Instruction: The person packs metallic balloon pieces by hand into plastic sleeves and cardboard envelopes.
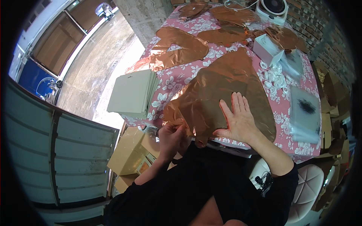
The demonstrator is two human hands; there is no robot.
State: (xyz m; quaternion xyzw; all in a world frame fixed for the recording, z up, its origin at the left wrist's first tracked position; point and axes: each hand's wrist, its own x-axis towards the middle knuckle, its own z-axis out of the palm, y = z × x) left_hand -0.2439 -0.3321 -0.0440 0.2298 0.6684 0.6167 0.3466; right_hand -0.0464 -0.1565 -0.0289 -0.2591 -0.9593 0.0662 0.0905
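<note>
Copper foil point(211, 98) lies under right fingers point(236, 103), its edge between left fingers point(181, 130)

I have the left hand point(173, 135) at the near left, fingers drawn into a pinch, its bare left forearm point(154, 170) slanting inward. My right hand point(238, 120) lies flat, palm down, fingers pointing far, thumb splayed left; the right forearm point(272, 153) slants in from the near right.

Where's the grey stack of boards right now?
In the head view, the grey stack sits at the left edge of the table, beyond the left hand and left of the large copper foil.
</note>
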